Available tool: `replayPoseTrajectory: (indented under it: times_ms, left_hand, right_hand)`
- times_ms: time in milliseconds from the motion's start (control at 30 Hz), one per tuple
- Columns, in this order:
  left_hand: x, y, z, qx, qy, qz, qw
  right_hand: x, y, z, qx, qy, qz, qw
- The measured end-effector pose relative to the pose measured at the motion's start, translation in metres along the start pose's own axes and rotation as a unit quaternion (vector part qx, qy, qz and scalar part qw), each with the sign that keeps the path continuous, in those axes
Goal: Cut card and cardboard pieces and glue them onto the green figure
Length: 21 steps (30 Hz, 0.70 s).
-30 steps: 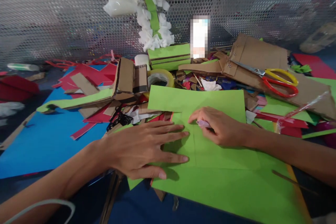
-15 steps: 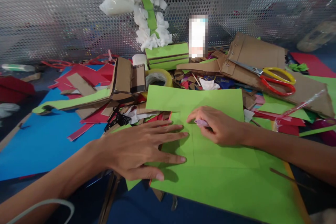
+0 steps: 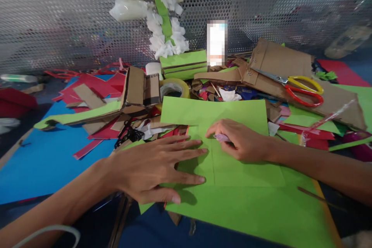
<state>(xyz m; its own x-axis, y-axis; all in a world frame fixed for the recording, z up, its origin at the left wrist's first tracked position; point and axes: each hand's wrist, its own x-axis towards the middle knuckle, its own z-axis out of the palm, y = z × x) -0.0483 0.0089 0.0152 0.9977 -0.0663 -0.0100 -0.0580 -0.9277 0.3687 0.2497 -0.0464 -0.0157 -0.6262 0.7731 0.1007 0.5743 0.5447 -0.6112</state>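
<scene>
Green paper sheets (image 3: 244, 209) lie overlapped in front of me, with a T-shaped green piece (image 3: 247, 172) on top. My left hand (image 3: 157, 166) rests palm down on the left part of the green paper, its fingers spread and nothing held. My right hand (image 3: 235, 139) is closed around a light purple pen (image 3: 222, 137), on the upper middle of the T-shaped piece. The end of the pen sticks out by the thumb, and its tip is hidden under the hand. Thin straight lines show on the paper between the two hands.
Scissors (image 3: 302, 87) with red and yellow handles lie on brown cardboard (image 3: 279, 62) at the right. A yellow tape roll (image 3: 183, 87), a cardboard piece with a green strip (image 3: 135, 89), red scraps and a blue sheet (image 3: 58, 166) surround the green paper. A metal mesh (image 3: 72, 19) stands behind.
The view has shifted slightly, so the background sits a little lower and further left. Both hands keep nearly the same place on the paper, and the pen is still held.
</scene>
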Motion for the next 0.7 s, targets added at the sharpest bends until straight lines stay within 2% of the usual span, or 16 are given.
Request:
replayPoseTrajectory:
  times_ms: [200,700]
  left_hand:
    - [0.0003,0.0004,-0.0007,0.006,-0.017,-0.003,1.0]
    - [-0.0004,-0.0012,0.0004,0.005,0.01,0.013,1.0]
  right_hand:
    - [-0.0009,0.0015,0.0001,-0.004,0.002,-0.003,1.0]
    - [-0.0015,0.0041,0.0026,-0.001,0.006,-0.024,1.0]
